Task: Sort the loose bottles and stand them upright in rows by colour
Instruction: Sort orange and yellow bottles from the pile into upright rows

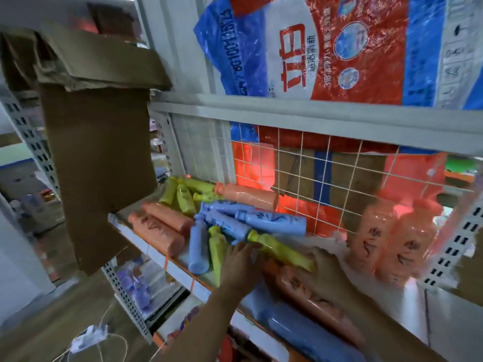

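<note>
Lying in a loose heap on the shelf (146,240), the bottles point every way: two orange bottles (159,228) at the left, green ones behind, blue ones (271,222) in the middle. The left hand (239,267) rests with relaxed, uncurled fingers, its grip released, against the neck end of a yellow-green bottle (282,253). That bottle's long axis runs from its cap at upper left down to its base at lower right, toward the right hand (329,273). The right hand sits at the base end; blur hides whether its grip is clenched. Upright orange bottles (392,241) stand in wrap further right.
</note>
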`<state>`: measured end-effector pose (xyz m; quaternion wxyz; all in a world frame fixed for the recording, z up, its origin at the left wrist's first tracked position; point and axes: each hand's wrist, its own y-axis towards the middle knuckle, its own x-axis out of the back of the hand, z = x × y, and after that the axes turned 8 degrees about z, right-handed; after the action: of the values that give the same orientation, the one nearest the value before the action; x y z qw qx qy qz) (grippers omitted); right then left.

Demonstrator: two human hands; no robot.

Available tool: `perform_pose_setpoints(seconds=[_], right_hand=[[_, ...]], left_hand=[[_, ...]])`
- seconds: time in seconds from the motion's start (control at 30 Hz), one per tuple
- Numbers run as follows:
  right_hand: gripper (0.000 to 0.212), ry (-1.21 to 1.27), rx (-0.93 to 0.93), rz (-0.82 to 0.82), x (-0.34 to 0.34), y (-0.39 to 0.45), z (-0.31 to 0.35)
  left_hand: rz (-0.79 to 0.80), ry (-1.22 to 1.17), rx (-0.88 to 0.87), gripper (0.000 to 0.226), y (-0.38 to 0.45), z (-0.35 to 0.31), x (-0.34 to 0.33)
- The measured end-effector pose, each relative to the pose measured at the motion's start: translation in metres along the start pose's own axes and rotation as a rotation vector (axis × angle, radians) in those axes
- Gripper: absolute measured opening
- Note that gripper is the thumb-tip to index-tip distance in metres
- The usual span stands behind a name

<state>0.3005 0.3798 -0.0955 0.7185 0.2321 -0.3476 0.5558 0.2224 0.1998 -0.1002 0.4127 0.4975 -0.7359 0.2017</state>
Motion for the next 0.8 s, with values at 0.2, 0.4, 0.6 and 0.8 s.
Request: perform_pose_setpoints(seconds=[0.2,0.4,0.6,0.8], right_hand=[[0.064,-0.146,-0.161,-0.034,-0.015,0.025,-0.009],[0.054,-0.121,-0.238,0.024,-0.025,0.054,0.015],[0.057,-0.2,-0.264,0.075,-0.041,0.073,0.018],[0.038,-0.22,-0.255,-0.016,-0.044,0.075,0.011]], left_hand=[[0.246,0.142,-0.052,0.052,0.042,0.015,-0.003],[0.331,0.212,-0.04,0.061,0.064,0.032,-0.008],[0.28,0.297,0.091,0.047,0.066,0.032,-0.005],[0.354,0.414,0.134,0.05,0.064,0.011,-0.007]])
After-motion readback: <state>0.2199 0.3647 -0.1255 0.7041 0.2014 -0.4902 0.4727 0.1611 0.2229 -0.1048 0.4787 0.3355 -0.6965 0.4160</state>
